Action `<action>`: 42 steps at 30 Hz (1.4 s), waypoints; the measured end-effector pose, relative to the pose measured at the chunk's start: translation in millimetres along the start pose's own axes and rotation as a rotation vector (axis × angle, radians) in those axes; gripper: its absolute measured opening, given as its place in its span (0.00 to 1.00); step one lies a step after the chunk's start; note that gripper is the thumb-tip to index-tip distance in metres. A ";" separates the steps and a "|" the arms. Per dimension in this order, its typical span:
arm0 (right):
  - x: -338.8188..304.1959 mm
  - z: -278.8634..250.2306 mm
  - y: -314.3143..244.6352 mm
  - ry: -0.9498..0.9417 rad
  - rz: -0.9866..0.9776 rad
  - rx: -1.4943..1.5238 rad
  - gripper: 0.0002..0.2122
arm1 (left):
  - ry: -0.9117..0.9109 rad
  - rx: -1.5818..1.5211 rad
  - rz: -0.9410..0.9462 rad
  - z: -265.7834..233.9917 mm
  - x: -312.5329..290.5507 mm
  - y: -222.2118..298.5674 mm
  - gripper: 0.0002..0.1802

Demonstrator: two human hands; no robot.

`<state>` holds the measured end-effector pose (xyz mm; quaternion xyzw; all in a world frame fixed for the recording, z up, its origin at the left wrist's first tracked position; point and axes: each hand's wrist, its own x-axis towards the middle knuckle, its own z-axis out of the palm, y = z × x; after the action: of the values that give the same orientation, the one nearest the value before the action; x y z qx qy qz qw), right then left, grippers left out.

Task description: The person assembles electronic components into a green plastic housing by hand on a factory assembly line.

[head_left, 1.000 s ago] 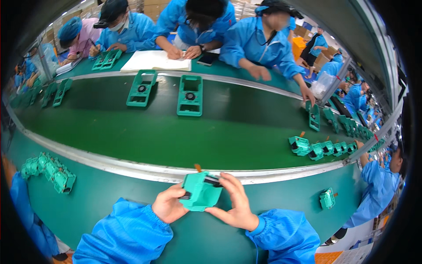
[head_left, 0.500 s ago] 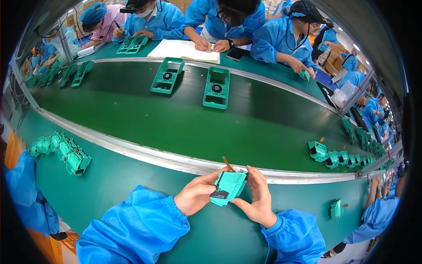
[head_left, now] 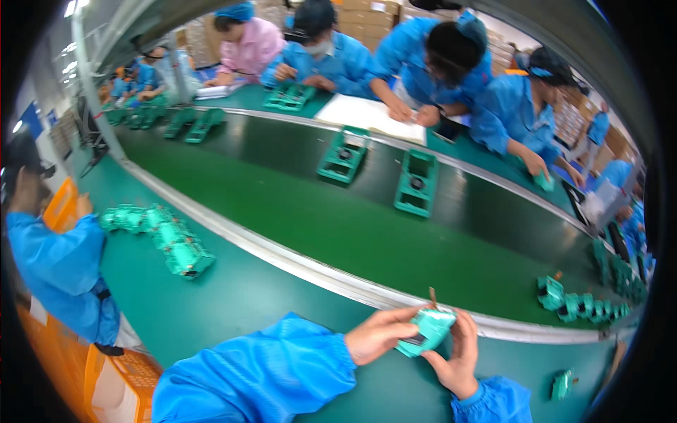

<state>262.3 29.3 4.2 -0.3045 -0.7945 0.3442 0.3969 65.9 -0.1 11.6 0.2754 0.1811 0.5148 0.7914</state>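
Both of my hands hold one small teal plastic part (head_left: 426, 331) just above the near edge of the green bench. My left hand (head_left: 377, 335) grips its left side. My right hand (head_left: 458, 352) cups its right side and underside. A thin brown strip sticks up from the top of the part, and a dark patch shows on its lower face. Blue sleeves cover both of my forearms.
A dark green conveyor belt (head_left: 367, 225) runs across, carrying two teal trays (head_left: 416, 183). A row of teal parts (head_left: 159, 236) lies at my left, another cluster (head_left: 578, 303) at my right. Several people in blue coats work across the belt; another person (head_left: 49, 268) stands at my left.
The view has swung to the left, so my hands and the teal part now sit lower right in the picture. Both hands keep their hold on the part.
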 end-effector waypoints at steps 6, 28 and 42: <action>-1.8 1.1 4.7 -0.017 0.045 0.095 0.40 | 0.049 0.075 -0.029 2.9 -4.9 2.0 0.29; 10.4 -1.2 -16.2 -0.041 0.015 -0.109 0.19 | 1.403 2.215 0.146 -31.3 -189.1 94.3 0.31; 19.7 -7.2 -39.4 -0.052 -0.074 -0.250 0.15 | 1.369 1.976 0.316 -36.7 -187.8 127.1 0.34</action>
<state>250.1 23.7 46.8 -0.3132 -0.8519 0.2351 0.3476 -121.9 -122.3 62.6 0.4505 0.8413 0.2846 -0.0907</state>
